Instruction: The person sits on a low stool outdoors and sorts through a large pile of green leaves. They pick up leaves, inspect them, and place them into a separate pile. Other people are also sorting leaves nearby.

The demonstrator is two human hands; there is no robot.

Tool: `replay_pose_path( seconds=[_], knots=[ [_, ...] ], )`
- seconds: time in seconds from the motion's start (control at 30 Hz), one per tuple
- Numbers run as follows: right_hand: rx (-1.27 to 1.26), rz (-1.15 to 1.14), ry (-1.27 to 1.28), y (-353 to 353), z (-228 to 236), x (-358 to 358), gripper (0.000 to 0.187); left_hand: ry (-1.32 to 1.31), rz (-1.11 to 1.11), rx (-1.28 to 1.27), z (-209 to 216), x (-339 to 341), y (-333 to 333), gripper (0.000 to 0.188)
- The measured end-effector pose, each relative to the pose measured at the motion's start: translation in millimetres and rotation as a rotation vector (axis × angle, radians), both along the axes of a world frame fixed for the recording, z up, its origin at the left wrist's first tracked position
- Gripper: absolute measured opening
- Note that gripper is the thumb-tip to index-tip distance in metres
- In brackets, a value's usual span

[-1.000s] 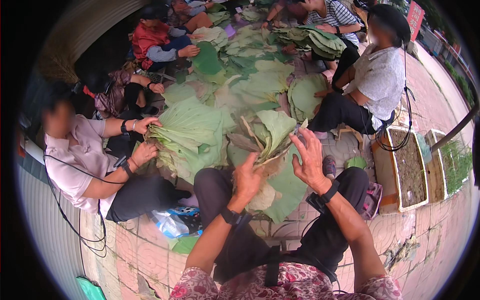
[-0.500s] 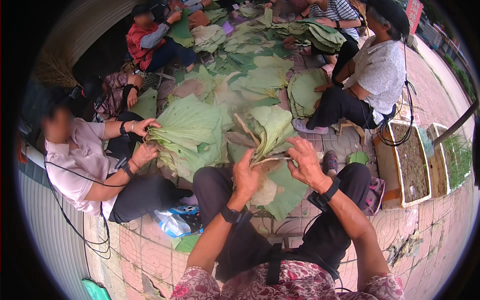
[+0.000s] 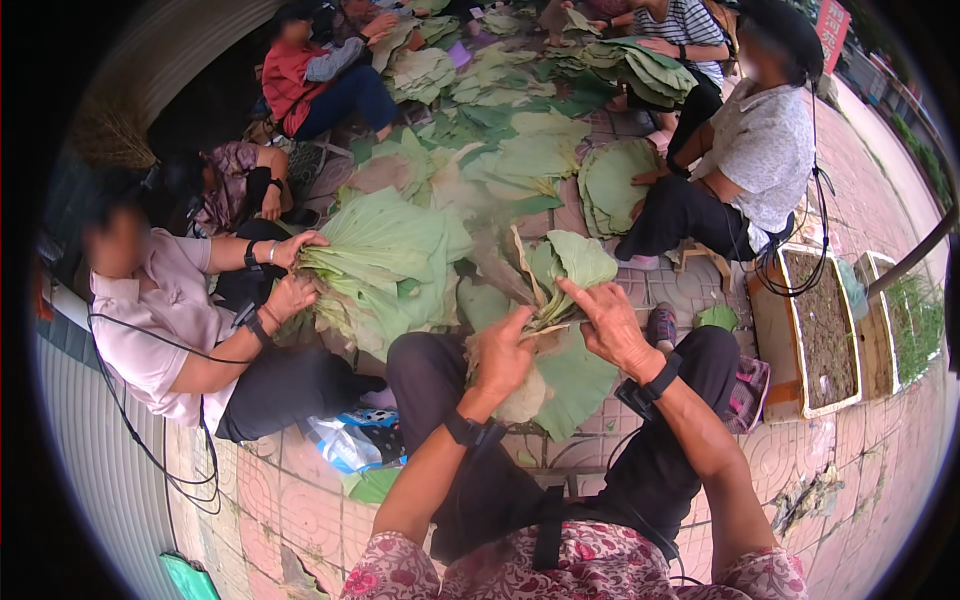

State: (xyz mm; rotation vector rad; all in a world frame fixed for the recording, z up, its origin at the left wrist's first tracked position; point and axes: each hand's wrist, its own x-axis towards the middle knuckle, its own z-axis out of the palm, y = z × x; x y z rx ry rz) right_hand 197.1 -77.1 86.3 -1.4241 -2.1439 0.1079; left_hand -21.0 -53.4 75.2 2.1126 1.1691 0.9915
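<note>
Over my knees I hold a small bunch of pale green lotus leaves (image 3: 585,258), gathered at the stems and partly folded. My left hand (image 3: 503,352) is closed round its lower left side. My right hand (image 3: 614,326) grips the bunch from the right, its index finger stretched along a folded leaf. A curled, dry brown strip of leaf (image 3: 526,266) stands up between my hands. Below them hang a wide green leaf (image 3: 576,388) and a withered tan one (image 3: 525,397). What lies between my fingertips is partly hidden.
At left, a person in a pink shirt (image 3: 150,335) holds a big fan of leaves (image 3: 395,245). Another person (image 3: 765,150) sits at right beside a leaf stack (image 3: 608,190). Leaf heaps (image 3: 520,150) cover the middle ground. Planter boxes (image 3: 820,330) stand at right.
My left hand has moved right and slightly up, closer to my right hand. The bunch has shifted right and its top leaf is folded differently. The person at left has barely moved.
</note>
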Motion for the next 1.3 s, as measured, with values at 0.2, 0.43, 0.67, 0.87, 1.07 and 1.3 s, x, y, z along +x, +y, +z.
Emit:
replay_pose_path(
  seconds=[0.2, 0.43, 0.67, 0.87, 1.07, 1.3],
  knots=[
    [0.060, -0.057, 0.020, 0, -11, 0, 0.071, -0.013, -0.017, 0.029, -3, 1, 0, 0.043],
    [0.080, -0.128, -0.013, -2, -17, -4, 0.060, -0.075, 0.086, -0.028, -6, 4, 5, 0.037],
    [0.265, -0.163, -0.046, -5, 6, -13, 0.027, -0.110, 0.119, -0.026, -6, 1, 6, 0.036],
    [0.160, -0.097, -0.092, 1, -7, -4, 0.035, -0.025, 0.098, -0.045, -5, 2, 4, 0.039],
    [0.048, -0.065, -0.070, 0, -13, 0, 0.066, 0.023, 0.021, -0.027, -6, 1, 2, 0.042],
    [-0.017, -0.084, -0.036, -1, -22, 3, 0.062, 0.070, -0.044, -0.051, -4, 2, 0, 0.043]
  ],
)
